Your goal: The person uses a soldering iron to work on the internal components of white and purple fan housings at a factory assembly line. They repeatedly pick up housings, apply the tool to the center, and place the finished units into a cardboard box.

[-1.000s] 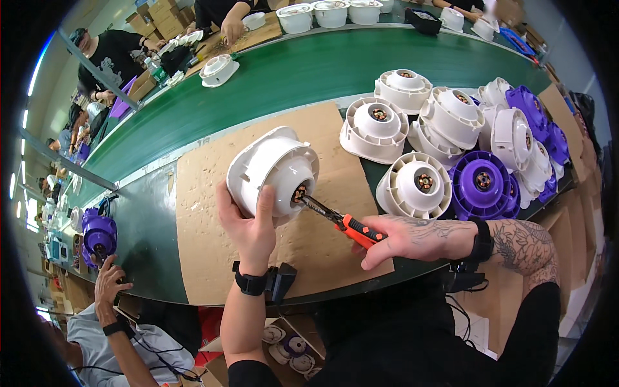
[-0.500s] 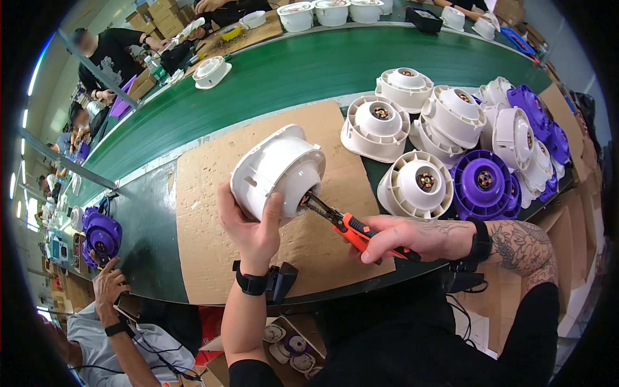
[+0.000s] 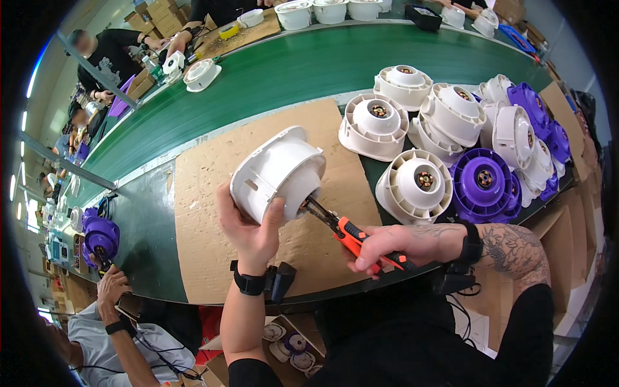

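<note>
A white round plastic housing (image 3: pixel 274 169) is held tilted above a cardboard sheet (image 3: pixel 213 251), my left hand (image 3: pixel 255 226) closed round its lower side. Its narrow end points right and down toward me. My right hand (image 3: pixel 390 248) grips red-and-black pliers (image 3: pixel 351 235) by the handles. The long dark jaws reach into the opening at the housing's narrow end, by some copper-coloured parts. What the jaw tips touch is hidden inside the opening.
White housings (image 3: pixel 414 185) and purple ones (image 3: pixel 482 185) with copper-coloured centres are heaped at the right. Beyond the cardboard runs a green conveyor belt (image 3: pixel 277 71) bearing a white housing (image 3: pixel 202 75). A co-worker at the left works on a purple housing (image 3: pixel 101 237).
My right hand and the plier handles have dipped slightly, with the jaws still in the opening. The housing on the belt has shifted left. Across the belt, a co-worker's hands have moved.
</note>
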A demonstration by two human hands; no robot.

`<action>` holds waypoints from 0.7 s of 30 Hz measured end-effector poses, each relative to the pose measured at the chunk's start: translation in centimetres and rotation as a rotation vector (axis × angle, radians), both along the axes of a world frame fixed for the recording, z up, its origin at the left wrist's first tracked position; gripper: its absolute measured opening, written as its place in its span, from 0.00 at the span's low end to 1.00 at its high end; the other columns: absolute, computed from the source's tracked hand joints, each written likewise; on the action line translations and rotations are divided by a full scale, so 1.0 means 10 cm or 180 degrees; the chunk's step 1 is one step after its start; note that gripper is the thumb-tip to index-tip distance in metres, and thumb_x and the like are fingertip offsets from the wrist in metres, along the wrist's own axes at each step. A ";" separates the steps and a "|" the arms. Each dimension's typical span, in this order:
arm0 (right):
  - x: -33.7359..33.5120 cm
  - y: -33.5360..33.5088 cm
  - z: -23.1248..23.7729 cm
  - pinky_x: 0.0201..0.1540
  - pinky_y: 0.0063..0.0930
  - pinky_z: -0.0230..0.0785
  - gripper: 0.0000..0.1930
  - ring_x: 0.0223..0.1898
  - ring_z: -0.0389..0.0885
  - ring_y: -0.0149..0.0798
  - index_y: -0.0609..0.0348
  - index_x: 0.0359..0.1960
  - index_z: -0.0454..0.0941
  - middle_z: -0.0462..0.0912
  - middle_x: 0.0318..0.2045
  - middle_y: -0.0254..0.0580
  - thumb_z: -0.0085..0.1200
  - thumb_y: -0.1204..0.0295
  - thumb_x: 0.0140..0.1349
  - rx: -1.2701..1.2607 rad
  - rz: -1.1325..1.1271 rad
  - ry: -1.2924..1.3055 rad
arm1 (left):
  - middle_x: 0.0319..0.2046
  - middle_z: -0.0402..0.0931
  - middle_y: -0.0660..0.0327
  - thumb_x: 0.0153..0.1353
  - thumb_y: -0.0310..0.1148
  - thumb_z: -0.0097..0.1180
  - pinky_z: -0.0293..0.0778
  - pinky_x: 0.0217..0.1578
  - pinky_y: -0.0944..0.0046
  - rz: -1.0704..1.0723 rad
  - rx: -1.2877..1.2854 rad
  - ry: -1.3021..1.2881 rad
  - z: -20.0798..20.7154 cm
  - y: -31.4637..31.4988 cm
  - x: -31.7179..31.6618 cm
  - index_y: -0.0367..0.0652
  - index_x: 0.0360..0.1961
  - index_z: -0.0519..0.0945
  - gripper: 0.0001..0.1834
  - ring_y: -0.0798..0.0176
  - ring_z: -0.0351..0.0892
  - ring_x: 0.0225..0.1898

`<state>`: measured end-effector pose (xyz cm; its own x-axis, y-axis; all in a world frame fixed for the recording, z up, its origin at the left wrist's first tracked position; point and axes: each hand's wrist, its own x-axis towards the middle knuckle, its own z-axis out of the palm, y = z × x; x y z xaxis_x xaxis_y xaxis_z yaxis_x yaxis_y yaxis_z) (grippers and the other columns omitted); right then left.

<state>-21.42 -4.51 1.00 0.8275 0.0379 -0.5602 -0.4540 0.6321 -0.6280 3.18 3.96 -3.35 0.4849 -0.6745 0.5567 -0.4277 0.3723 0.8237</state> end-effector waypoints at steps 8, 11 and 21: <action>0.18 0.08 -0.20 0.36 0.23 0.65 0.19 0.30 0.71 0.26 0.51 0.35 0.68 0.71 0.28 0.29 0.65 0.56 0.58 0.0434 -0.0063 -0.0315 | 0.41 0.76 0.59 0.55 0.33 0.73 0.73 0.43 0.67 0.0134 0.0156 -0.0234 -0.01 -0.02 0.06 0.34 0.52 0.73 0.28 0.67 0.75 0.42; 0.17 0.08 -0.25 0.35 0.23 0.65 0.18 0.30 0.72 0.26 0.51 0.36 0.68 0.70 0.28 0.29 0.65 0.58 0.58 0.0545 -0.0115 -0.0381 | 0.39 0.76 0.59 0.54 0.33 0.74 0.73 0.41 0.67 0.0096 0.0083 -0.0111 0.01 -0.04 0.05 0.34 0.51 0.73 0.27 0.68 0.75 0.41; 0.04 0.30 -0.46 0.38 0.25 0.67 0.18 0.30 0.71 0.28 0.59 0.43 0.67 0.71 0.31 0.35 0.60 0.65 0.56 0.0904 -0.0488 -0.0864 | 0.37 0.76 0.60 0.53 0.34 0.74 0.73 0.40 0.67 -0.0059 0.0277 -0.0388 0.01 -0.03 0.03 0.33 0.50 0.74 0.29 0.67 0.75 0.38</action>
<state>-21.02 -1.50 -3.60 0.9517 0.0243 -0.3061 -0.1833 0.8447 -0.5029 3.52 3.67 -3.26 0.4043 -0.7309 0.5498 -0.5202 0.3107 0.7955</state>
